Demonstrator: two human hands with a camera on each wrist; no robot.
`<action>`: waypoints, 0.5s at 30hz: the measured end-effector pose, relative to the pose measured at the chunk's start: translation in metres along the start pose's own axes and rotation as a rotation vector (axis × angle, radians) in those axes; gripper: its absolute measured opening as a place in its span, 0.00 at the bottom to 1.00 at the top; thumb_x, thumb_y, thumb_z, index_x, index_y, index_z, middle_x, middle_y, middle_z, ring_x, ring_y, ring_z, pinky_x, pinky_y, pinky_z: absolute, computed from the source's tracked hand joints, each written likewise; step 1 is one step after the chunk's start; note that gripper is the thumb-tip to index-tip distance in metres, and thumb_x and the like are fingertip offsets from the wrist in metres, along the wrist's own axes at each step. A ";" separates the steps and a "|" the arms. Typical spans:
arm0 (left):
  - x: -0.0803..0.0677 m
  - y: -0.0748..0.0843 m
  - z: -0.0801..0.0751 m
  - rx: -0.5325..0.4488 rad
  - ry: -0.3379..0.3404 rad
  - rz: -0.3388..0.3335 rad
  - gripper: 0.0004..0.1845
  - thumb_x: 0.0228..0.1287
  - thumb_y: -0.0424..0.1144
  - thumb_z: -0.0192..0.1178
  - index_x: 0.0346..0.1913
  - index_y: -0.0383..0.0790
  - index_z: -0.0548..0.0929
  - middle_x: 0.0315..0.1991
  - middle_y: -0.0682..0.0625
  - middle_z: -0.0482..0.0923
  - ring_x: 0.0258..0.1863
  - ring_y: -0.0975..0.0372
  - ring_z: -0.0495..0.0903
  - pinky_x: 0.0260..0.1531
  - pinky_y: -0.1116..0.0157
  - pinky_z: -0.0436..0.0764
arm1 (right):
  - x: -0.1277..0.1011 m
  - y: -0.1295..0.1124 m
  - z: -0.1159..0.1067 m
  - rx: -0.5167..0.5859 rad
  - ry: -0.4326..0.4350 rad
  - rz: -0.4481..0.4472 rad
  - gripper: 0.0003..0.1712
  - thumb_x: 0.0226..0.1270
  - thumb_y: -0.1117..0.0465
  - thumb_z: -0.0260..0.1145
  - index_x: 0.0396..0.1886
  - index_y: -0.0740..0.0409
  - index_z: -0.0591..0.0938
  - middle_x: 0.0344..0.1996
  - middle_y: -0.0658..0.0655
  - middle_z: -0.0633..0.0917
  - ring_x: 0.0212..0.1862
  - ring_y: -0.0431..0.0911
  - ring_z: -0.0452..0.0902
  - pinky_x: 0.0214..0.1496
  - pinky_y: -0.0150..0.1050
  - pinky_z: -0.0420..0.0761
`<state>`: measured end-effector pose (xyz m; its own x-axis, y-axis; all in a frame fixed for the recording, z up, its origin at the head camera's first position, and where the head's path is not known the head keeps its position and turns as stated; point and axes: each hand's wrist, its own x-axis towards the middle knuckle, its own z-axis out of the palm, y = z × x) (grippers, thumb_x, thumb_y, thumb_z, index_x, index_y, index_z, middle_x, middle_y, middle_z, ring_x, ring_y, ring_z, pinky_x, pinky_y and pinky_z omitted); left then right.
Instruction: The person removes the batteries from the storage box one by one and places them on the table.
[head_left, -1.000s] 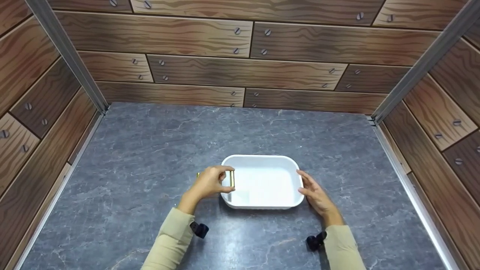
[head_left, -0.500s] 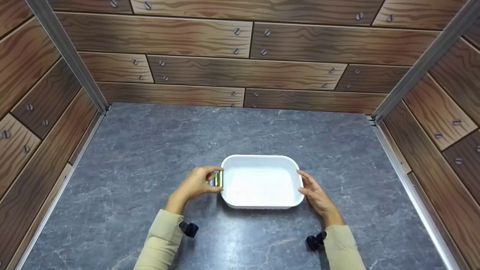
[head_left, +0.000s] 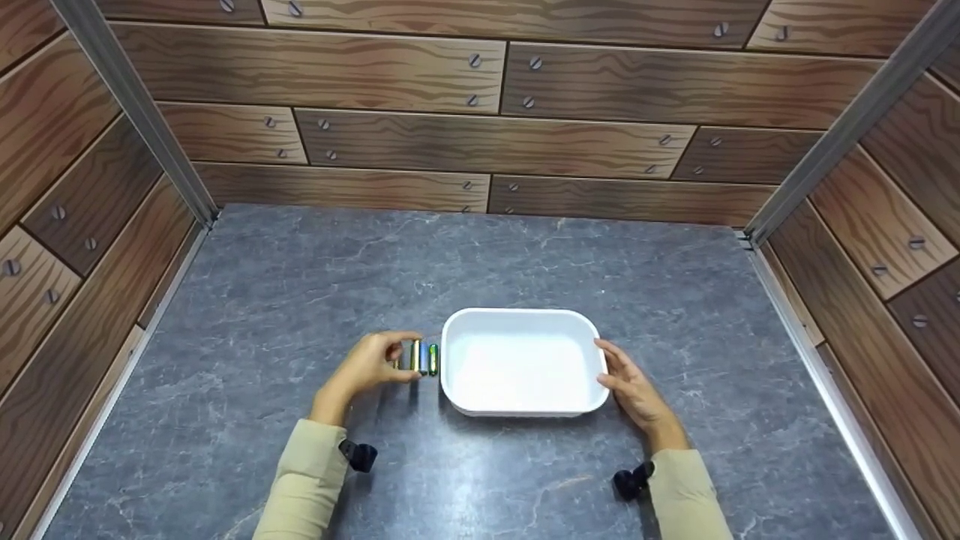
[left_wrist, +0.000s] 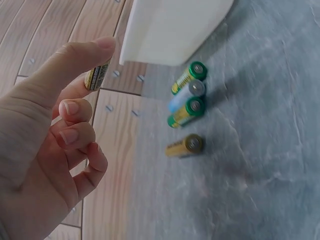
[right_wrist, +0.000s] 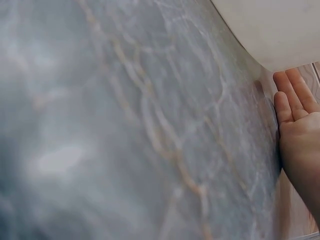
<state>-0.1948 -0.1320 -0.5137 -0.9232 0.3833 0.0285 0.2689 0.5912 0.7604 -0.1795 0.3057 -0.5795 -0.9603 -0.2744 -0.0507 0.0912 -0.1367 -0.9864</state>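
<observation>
My left hand (head_left: 361,367) pinches a gold-and-black battery (left_wrist: 97,76) between thumb and fingertip, raised above the table left of the white container (head_left: 523,412). Under it several batteries lie side by side on the table. In the left wrist view these are a green-and-gold battery (left_wrist: 190,77), a blue-and-silver battery (left_wrist: 188,95), a second green-and-gold one close beside it, and a gold battery (left_wrist: 185,145) a little apart. My right hand (head_left: 632,391) rests against the container's right side, its fingers mostly straight. The container's visible inside holds nothing.
The grey marbled table (head_left: 315,277) extends around the container. Wood-patterned walls (head_left: 405,139) enclose it at the back and both sides, with metal strips (head_left: 817,360) along the side edges.
My left hand has moved left from over the container's left rim with the battery still pinched, uncovering the batteries on the table. The right hand and container have stayed put.
</observation>
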 end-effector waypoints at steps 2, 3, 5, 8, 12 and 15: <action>0.000 -0.003 0.000 0.001 0.001 -0.003 0.28 0.46 0.36 0.74 0.54 0.36 0.82 0.23 0.45 0.71 0.22 0.66 0.62 0.25 0.73 0.62 | 0.000 0.000 0.000 -0.011 -0.006 0.001 0.31 0.66 0.72 0.57 0.65 0.42 0.69 0.57 0.34 0.76 0.60 0.27 0.70 0.59 0.23 0.70; 0.000 -0.005 0.000 0.002 0.002 -0.004 0.28 0.46 0.36 0.74 0.54 0.36 0.82 0.23 0.46 0.70 0.22 0.66 0.63 0.25 0.73 0.62 | 0.000 0.000 0.000 -0.015 -0.009 0.000 0.31 0.66 0.72 0.58 0.65 0.43 0.69 0.57 0.33 0.75 0.60 0.27 0.70 0.59 0.23 0.70; 0.000 -0.008 0.001 0.004 0.003 -0.008 0.28 0.45 0.36 0.74 0.54 0.37 0.82 0.23 0.48 0.70 0.23 0.65 0.63 0.26 0.72 0.62 | -0.001 0.000 0.000 -0.021 -0.012 0.003 0.31 0.66 0.71 0.58 0.65 0.43 0.68 0.57 0.33 0.75 0.60 0.26 0.70 0.60 0.23 0.70; 0.001 -0.013 0.002 0.009 0.005 -0.016 0.28 0.45 0.35 0.74 0.54 0.36 0.82 0.23 0.48 0.69 0.23 0.66 0.63 0.26 0.72 0.63 | 0.000 -0.001 0.000 -0.017 -0.011 0.004 0.31 0.66 0.72 0.57 0.67 0.46 0.68 0.57 0.34 0.75 0.60 0.27 0.70 0.60 0.23 0.70; 0.002 -0.021 0.005 0.006 0.004 -0.045 0.29 0.46 0.34 0.74 0.55 0.37 0.81 0.22 0.49 0.69 0.23 0.66 0.62 0.25 0.72 0.63 | 0.000 -0.001 0.001 -0.011 0.005 0.015 0.31 0.66 0.73 0.56 0.65 0.44 0.68 0.57 0.34 0.76 0.59 0.28 0.70 0.59 0.24 0.70; 0.003 -0.027 0.006 -0.002 0.005 -0.076 0.28 0.46 0.34 0.74 0.55 0.38 0.82 0.22 0.50 0.67 0.22 0.66 0.62 0.25 0.72 0.62 | 0.000 -0.001 0.001 -0.006 0.010 0.018 0.31 0.66 0.74 0.56 0.63 0.41 0.70 0.56 0.34 0.76 0.59 0.28 0.71 0.59 0.24 0.70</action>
<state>-0.2027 -0.1425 -0.5383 -0.9422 0.3342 -0.0261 0.1978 0.6170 0.7617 -0.1793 0.3051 -0.5780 -0.9611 -0.2673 -0.0695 0.1064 -0.1260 -0.9863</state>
